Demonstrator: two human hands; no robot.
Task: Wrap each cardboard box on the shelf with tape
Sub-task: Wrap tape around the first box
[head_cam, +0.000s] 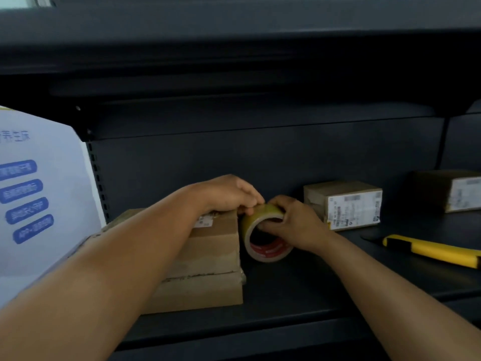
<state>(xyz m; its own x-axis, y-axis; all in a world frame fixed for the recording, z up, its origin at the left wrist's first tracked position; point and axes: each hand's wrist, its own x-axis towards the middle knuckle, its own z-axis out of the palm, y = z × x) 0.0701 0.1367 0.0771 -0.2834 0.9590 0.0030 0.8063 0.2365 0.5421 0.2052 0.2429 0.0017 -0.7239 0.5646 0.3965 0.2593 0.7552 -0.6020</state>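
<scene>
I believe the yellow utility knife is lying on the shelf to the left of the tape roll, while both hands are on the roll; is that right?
Not quite: the head view shows the yellow utility knife lying on the shelf to the right of the tape roll, not the left. The rest holds: the left hand and right hand are both on the roll.

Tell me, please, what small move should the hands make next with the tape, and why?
Probably pull the roll of tape rightward with the right hand to draw out a strip. The left hand rests on the nearest cardboard box, fingertips at the roll's edge, as if pinning the tape's end.
</scene>
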